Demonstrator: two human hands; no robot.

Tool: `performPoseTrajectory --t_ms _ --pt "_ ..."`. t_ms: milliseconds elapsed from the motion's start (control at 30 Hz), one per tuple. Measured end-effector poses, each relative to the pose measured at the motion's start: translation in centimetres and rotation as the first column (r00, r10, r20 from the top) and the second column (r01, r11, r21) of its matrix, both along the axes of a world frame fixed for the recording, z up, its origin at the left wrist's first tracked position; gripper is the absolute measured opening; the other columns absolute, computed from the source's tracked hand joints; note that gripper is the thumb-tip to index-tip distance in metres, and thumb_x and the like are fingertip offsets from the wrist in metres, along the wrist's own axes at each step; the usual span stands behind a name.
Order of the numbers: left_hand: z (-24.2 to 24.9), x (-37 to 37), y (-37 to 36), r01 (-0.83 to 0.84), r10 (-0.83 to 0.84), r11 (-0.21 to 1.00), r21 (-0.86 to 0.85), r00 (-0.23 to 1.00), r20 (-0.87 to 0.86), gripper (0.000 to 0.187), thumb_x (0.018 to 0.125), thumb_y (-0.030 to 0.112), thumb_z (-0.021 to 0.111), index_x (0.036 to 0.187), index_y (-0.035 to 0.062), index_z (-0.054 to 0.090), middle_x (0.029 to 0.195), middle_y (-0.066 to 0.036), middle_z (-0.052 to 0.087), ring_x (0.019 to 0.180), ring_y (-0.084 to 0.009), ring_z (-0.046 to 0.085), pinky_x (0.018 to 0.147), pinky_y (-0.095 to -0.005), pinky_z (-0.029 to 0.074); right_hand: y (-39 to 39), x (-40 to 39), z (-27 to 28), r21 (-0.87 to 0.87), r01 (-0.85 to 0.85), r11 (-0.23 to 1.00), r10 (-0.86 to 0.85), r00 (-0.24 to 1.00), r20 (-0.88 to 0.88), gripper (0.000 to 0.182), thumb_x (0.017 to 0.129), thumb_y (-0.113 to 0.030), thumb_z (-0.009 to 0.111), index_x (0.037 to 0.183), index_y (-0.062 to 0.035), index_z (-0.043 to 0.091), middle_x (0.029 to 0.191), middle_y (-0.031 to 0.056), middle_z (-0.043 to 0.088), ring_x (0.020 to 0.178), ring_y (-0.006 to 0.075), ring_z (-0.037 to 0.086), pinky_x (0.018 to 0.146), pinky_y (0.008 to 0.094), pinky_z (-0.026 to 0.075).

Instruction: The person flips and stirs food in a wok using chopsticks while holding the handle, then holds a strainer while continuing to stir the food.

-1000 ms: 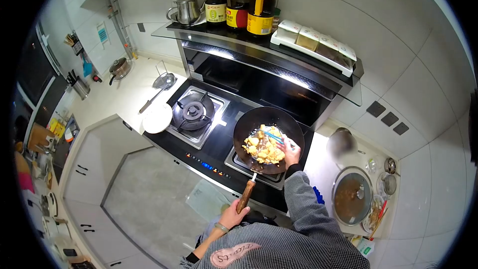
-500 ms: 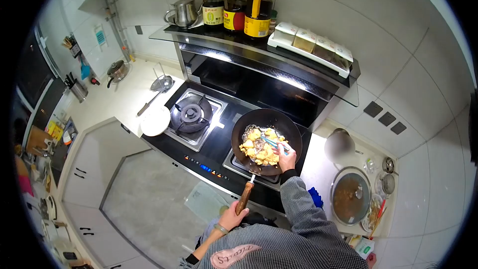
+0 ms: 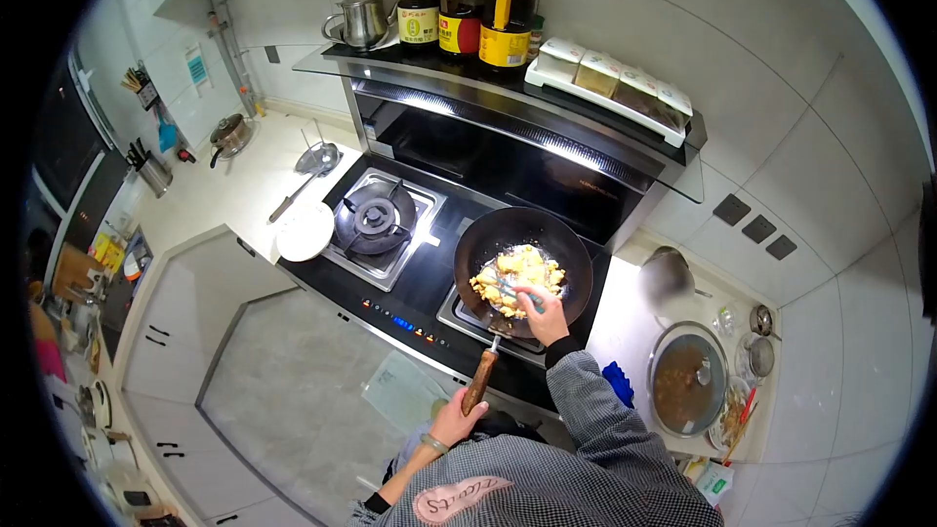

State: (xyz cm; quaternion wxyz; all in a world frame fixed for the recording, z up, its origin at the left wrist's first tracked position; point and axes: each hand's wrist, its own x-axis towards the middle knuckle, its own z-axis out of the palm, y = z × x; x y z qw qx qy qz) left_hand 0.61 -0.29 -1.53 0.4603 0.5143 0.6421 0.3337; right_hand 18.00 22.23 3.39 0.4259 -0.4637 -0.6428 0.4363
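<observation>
A dark wok sits on the right burner with yellow scrambled egg in it. Its brown wooden handle points toward me, and my left hand is wrapped round it. Over the wok, my right hand grips blue chopsticks, partly hidden by the fingers. Their tips reach into the left part of the egg.
Left of the wok are a bare burner, a white plate and a ladle. A glass-lidded pan stands on the right counter. Sauce bottles and a seasoning box line the shelf above the stove.
My right hand has moved left and slightly toward me with the chopsticks. The egg is gathered closer together in the wok. My left hand stays on the handle.
</observation>
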Motion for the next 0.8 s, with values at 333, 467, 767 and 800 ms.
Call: performPoseTrajectory --t_ms 333,467,767,800 --pt "0.4 0.0 0.1 -0.002 0.004 0.999 -0.046 0.999 0.035 0.059 0.089 0.044 0.065 0.127 0.0015 0.049 0.093 -0.023 0.067 0.087 -0.0386 0.067 0.076 -0.0418 0.052 0.2 1.7 -0.2 0.137 0.047 0.989 -0.062 0.993 0.105 0.016 0.095 -0.007 0.056 0.104 0.0001 0.067 0.099 0.0117 0.065 0.082 0.0181 0.069 0.071 0.0267 0.054" --pt "1.3 -0.2 0.3 0.008 -0.005 0.997 -0.074 0.999 0.044 0.058 0.089 0.044 0.065 0.126 0.0017 0.049 0.094 -0.023 0.067 0.088 -0.038 0.067 0.076 -0.0414 0.052 0.5 1.4 -1.3 0.074 0.017 0.997 -0.023 0.996 0.086 0.019 0.097 -0.01 0.056 0.107 0.0021 0.066 0.104 0.0124 0.065 0.086 0.0186 0.07 0.074 0.0261 0.057" --pt "1.3 0.0 0.2 -0.012 0.012 1.0 0.006 1.0 -0.007 0.057 0.089 0.044 0.065 0.124 0.0024 0.05 0.093 -0.023 0.067 0.087 -0.0376 0.067 0.074 -0.0416 0.052 0.4 3.5 -2.0 -0.262 0.239 0.935 -0.323 0.88 -0.348 0.026 0.099 -0.013 0.052 0.109 0.0092 0.063 0.096 0.0154 0.068 0.082 0.0216 0.071 0.073 0.0287 0.059" --pt "1.0 0.0 0.2 -0.01 0.01 1.0 0.006 1.0 -0.006 0.057 0.089 0.044 0.065 0.124 0.0024 0.05 0.093 -0.023 0.067 0.087 -0.0376 0.067 0.074 -0.0416 0.052 0.2 3.3 -2.0 -0.214 0.264 0.94 -0.32 0.9 -0.295 0.025 0.099 -0.012 0.052 0.108 0.0083 0.064 0.096 0.0144 0.068 0.082 0.0206 0.071 0.073 0.0281 0.058"
